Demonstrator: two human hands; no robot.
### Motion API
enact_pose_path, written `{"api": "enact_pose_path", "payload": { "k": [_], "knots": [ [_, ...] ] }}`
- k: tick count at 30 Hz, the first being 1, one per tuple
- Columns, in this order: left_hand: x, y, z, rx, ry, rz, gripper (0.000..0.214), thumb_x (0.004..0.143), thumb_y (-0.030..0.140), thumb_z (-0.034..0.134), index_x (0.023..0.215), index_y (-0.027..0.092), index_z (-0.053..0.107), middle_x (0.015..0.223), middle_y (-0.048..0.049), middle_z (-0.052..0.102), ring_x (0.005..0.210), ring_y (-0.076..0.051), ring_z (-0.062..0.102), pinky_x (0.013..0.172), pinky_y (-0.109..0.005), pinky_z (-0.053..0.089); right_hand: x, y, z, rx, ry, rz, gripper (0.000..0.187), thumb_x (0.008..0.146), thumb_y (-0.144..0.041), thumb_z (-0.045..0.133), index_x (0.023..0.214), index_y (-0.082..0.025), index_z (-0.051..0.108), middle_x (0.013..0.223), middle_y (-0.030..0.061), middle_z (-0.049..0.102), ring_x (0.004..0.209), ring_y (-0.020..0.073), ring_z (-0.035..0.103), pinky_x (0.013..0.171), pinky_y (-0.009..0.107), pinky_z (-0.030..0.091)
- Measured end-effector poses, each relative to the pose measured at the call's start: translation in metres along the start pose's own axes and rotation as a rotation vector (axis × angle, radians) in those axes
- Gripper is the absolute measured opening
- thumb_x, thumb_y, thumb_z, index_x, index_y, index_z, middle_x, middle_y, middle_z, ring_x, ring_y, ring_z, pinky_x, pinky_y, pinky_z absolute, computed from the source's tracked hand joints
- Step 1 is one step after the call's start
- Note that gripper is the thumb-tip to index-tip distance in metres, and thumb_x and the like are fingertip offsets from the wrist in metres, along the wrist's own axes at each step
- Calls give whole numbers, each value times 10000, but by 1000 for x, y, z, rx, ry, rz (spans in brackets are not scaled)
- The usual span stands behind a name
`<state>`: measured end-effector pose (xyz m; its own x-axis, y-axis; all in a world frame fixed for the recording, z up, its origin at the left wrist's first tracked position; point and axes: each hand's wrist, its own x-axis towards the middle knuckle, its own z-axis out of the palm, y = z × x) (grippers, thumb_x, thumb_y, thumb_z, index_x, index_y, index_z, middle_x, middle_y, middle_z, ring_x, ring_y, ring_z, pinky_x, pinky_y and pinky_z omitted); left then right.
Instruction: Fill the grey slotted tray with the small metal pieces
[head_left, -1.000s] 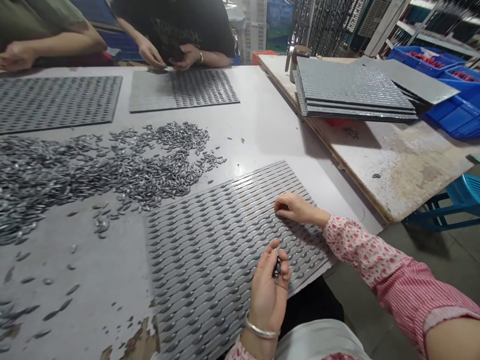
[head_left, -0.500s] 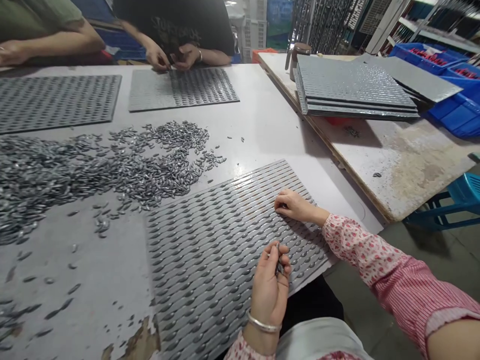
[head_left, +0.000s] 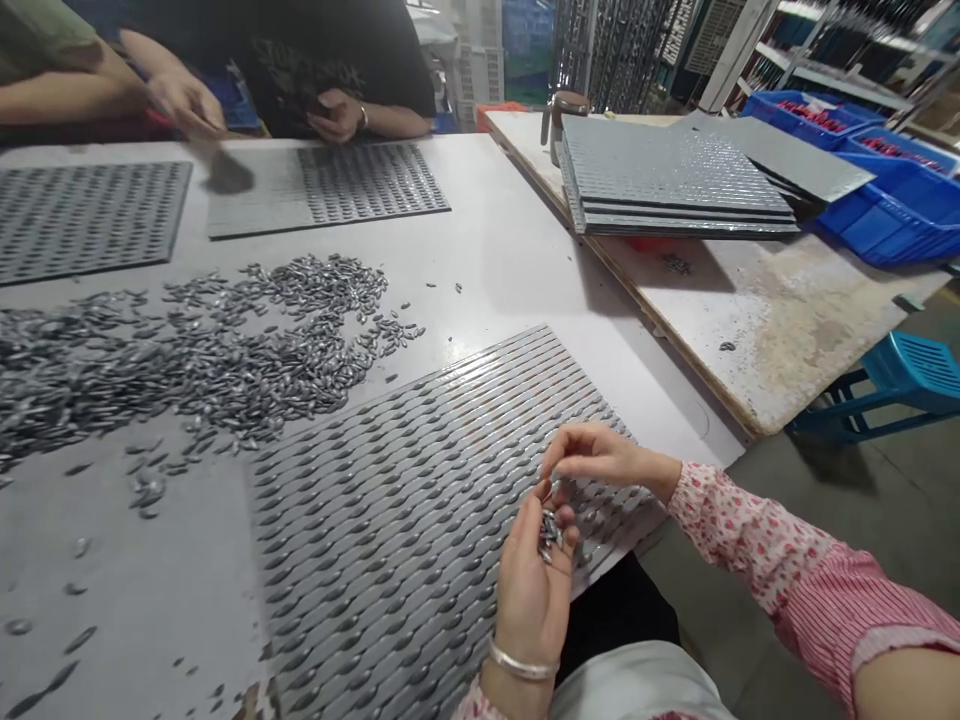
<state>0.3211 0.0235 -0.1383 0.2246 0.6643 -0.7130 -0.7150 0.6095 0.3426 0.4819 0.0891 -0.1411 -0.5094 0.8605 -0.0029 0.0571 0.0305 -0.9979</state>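
Observation:
My left hand [head_left: 534, 580] is cupped near the table's front edge and holds a small bunch of grey metal pieces [head_left: 550, 530]. Just above it, my right hand [head_left: 596, 458] has its fingertips pinched down at that bunch, touching the pieces. Both hands hover over the near right corner of a grey slotted tray [head_left: 405, 520], whose rows of oval pockets mostly hold one piece each. A large loose heap of the same metal pieces [head_left: 187, 350] lies on the table to the left of the tray.
Across the table other people's hands [head_left: 330, 115] work at two more slotted trays [head_left: 330, 185]. A stack of trays [head_left: 667, 180] rests on a worn board to the right, with blue bins [head_left: 885, 200] behind and a blue stool [head_left: 900, 375] beside the table.
My right hand has lifted off the tray's right side and come back to the left hand, pinching at the pieces there. The view shifted slightly right. A person opposite moved a hand left.

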Motion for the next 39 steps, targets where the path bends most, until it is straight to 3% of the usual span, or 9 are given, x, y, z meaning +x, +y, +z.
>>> {"api": "enact_pose_path", "payload": {
  "k": [2, 5, 9, 15, 21, 27, 30, 35, 39],
  "knots": [
    [-3, 1, 1, 32, -5, -33, 227, 835, 158, 556, 1049, 118, 618, 1002, -125, 643, 797, -132, 619, 645, -222, 531, 3, 8, -16, 2, 179, 21, 182, 874, -325, 567, 877, -146, 541, 835, 42, 626, 763, 136, 587, 687, 256, 472],
    [-5, 3, 0, 50, -5, -72, 177, 838, 118, 535, 1000, 116, 607, 877, -101, 658, 634, -90, 586, 526, -182, 494, 9, 19, -45, -273, 406, 82, 138, 816, -267, 615, 790, -147, 552, 704, -3, 589, 646, 112, 540, 603, 222, 421],
    [-4, 2, -2, 19, 35, -87, 67, 848, 142, 532, 877, 117, 588, 746, -59, 640, 513, -57, 520, 433, -149, 434, 13, 27, -65, -590, 358, 145, 22, 791, -153, 592, 770, -148, 594, 667, -29, 570, 592, 92, 483, 571, 211, 364],
    [-3, 2, -1, 58, 41, -94, 208, 858, 78, 481, 1038, 97, 584, 1019, -149, 655, 704, -97, 624, 601, -197, 533, 19, 34, -61, -732, 412, 83, 63, 776, -157, 657, 729, -157, 616, 740, -2, 605, 732, 138, 521, 707, 259, 385],
    [-2, 2, -2, 50, 58, -114, 101, 838, 77, 517, 903, 112, 586, 952, -115, 664, 649, -95, 617, 520, -181, 508, 19, 49, -59, -968, 519, 34, 97, 767, -198, 694, 707, -170, 623, 855, 36, 591, 866, 192, 474, 821, 318, 362],
    [2, -2, -6, 22, 0, -33, 167, 795, 91, 600, 960, 104, 628, 784, -33, 617, 617, -57, 563, 559, -157, 497, 14, 47, -55, -1005, 584, 35, 118, 764, -198, 692, 726, -161, 586, 803, 40, 560, 839, 202, 465, 819, 339, 367],
    [5, -1, -5, 1, 4, -21, 168, 759, 108, 652, 923, 126, 619, 746, -21, 612, 572, -45, 539, 517, -137, 472, 8, 30, -41, -796, 475, -19, 79, 811, -197, 645, 764, -161, 592, 816, 34, 577, 829, 185, 491, 800, 325, 384],
    [7, -1, -2, -28, 23, -45, 129, 732, 172, 696, 794, 122, 595, 681, -2, 588, 506, -30, 495, 429, -114, 412, -6, -1, -8, -245, -75, -83, 144, 861, -277, 610, 948, -162, 609, 885, 30, 604, 787, 135, 542, 710, 251, 447],
    [5, -2, 2, -32, -15, -61, 115, 769, 213, 663, 767, 116, 602, 626, 18, 557, 449, -16, 454, 380, -107, 377, -11, -6, 10, -148, -48, -88, 153, 858, -299, 610, 892, -150, 617, 823, 29, 592, 745, 123, 538, 684, 242, 449]
  ]
}}
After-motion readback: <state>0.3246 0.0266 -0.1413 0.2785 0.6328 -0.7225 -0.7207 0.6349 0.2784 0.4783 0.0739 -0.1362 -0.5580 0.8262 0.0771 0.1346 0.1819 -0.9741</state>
